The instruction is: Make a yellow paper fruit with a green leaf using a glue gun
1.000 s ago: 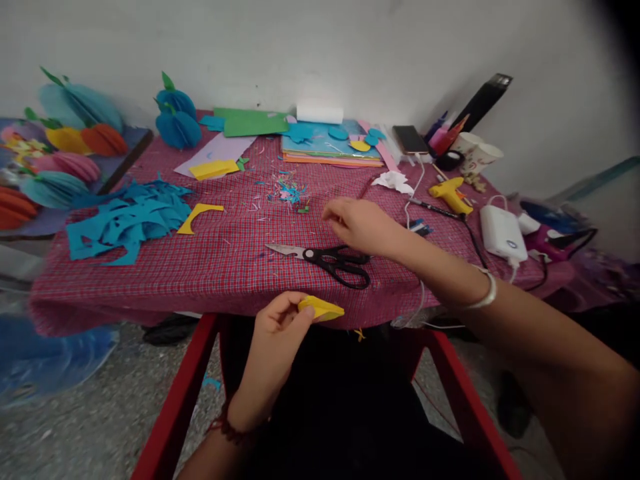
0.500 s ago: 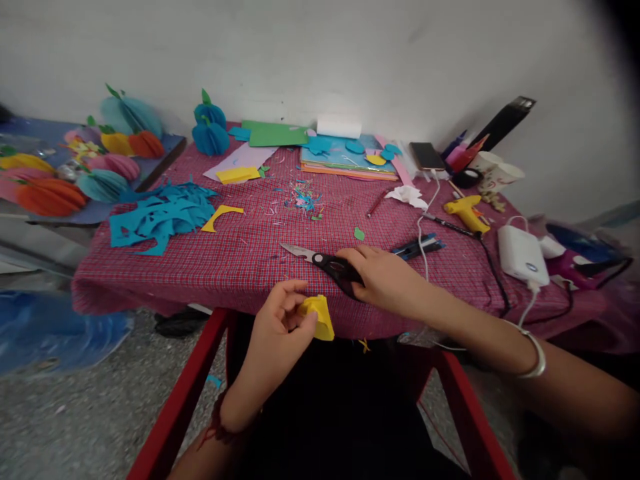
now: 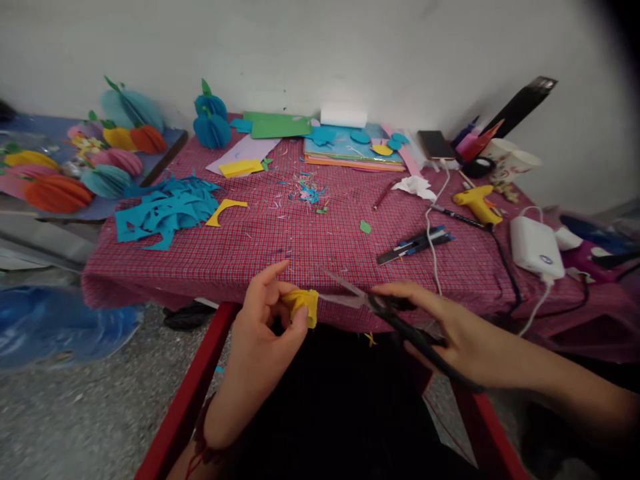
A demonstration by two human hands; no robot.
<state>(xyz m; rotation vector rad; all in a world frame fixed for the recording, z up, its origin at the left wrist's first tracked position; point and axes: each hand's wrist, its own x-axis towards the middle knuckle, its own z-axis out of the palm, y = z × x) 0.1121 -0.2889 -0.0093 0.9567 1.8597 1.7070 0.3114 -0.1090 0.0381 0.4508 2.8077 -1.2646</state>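
Note:
Between the thumb and fingers of my left hand is a small folded piece of yellow paper, held just in front of the table's near edge. My right hand is closed around the black handles of a pair of scissors. The scissor blades are apart and point left at the yellow paper, close to its right edge; motion blurs them, so I cannot tell whether they touch it. A blue and black stapler lies on the cloth beyond my right hand. Nearby is a small green paper leaf.
Blue paper scraps are heaped at left beside a curved yellow offcut. Paper sheets are stacked at the back. A yellow glue gun, white power bank and cables lie at right. Paper pumpkins stand back left.
My right hand has lifted the scissors off the table, opened their blades and brought them toward the yellow paper. My left hand has shifted slightly left with the paper. The stapler is now fully uncovered.

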